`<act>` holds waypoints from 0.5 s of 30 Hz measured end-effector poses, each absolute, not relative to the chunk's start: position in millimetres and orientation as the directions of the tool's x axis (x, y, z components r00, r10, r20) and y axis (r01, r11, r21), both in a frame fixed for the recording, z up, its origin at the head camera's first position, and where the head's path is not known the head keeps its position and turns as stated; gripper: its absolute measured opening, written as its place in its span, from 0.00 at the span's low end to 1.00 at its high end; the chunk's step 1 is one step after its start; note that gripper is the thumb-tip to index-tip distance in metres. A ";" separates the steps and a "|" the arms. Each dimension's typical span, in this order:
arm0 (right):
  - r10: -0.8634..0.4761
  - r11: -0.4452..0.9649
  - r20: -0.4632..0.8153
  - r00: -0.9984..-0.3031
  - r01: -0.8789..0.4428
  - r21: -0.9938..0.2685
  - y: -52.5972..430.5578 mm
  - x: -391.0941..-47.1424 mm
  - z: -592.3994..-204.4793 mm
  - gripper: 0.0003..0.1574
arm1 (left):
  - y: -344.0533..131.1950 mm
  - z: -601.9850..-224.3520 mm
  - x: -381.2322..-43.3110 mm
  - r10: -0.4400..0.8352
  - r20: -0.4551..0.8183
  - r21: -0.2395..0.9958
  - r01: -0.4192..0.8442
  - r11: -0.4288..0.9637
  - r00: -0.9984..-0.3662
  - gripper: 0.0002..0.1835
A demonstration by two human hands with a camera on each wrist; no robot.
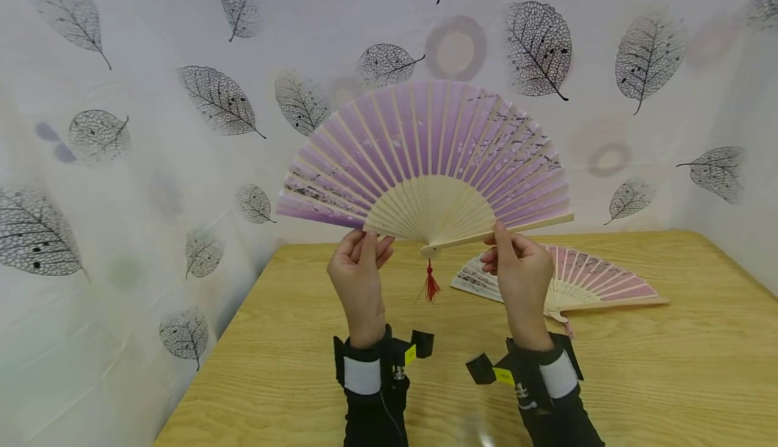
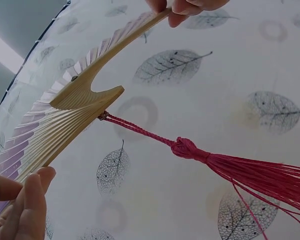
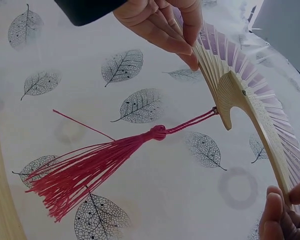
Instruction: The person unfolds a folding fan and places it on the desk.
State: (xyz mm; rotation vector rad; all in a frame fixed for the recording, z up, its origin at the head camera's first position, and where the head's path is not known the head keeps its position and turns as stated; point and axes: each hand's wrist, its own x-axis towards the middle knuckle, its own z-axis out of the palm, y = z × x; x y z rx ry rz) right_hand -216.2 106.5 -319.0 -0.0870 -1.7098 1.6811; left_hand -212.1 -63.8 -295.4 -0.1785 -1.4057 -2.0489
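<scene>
A purple folding fan (image 1: 434, 136) with pale wooden ribs and a blossom print is spread wide, held up above the table. My left hand (image 1: 360, 278) pinches its left edge between thumb and fingers. At the right edge, my right hand (image 1: 523, 275) pinches the outer wooden guard in the same way. From the pivot hangs a red tassel (image 1: 430, 283), seen close up as a tassel (image 2: 190, 150) in the left wrist view. Both hands also appear in the right wrist view, one at each edge of the fan (image 3: 225, 75).
On the wooden table (image 1: 273, 366) behind my right hand lies a second fan (image 1: 583, 278), spread open, pink and white with a pink tassel. A pale curtain (image 1: 152, 96) printed with dark leaves hangs behind and to the left of the table.
</scene>
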 end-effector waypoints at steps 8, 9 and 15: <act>0.533 0.057 0.387 -0.753 -0.424 -0.904 104.4 -218.7 -319.7 0.30 | -61.9 -294.8 -213.1 -0.433 0.424 0.782 0.563 -0.268 -0.796 0.16; 0.534 0.041 0.378 -0.756 -0.424 -0.905 104.1 -218.9 -319.7 0.30 | -61.9 -294.9 -213.1 -0.433 0.419 0.782 0.559 -0.274 -0.798 0.15; 0.527 -0.106 0.328 -0.784 -0.444 -0.890 102.7 -220.5 -319.3 0.24 | -66.0 -296.9 -215.0 -0.434 0.407 0.792 0.547 -0.270 -0.803 0.16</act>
